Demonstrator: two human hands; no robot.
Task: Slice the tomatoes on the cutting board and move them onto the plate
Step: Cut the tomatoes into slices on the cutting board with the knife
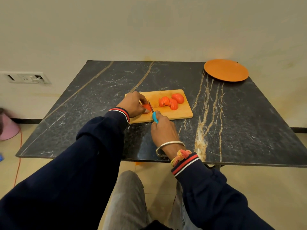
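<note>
I am reaching both arms forward over the dark marbled surface (99, 90), sleeves pulled down to the wrists. My left grip (132, 104) is arching over the near-left part of the cutting board (180, 112), knuckles up. Its fingers are curling down onto a tomato piece (146, 107) and the thumb is pressing its near side, so it is holding that piece in place on the wood. My right grip (163, 128) is coming in from the near edge with the wrist angled inward, closing around the blue handle of the knife (155, 117). The blade is pointing away from me, lying against the right side of the held piece. A silver bangle (169, 146) is sitting on that wrist. The cut tomato pieces (171, 101) are lying together on the far-right half of the board, apart from my hands. The orange plate (226, 70) is sitting at the far right corner of the surface, well apart from the board.
</note>
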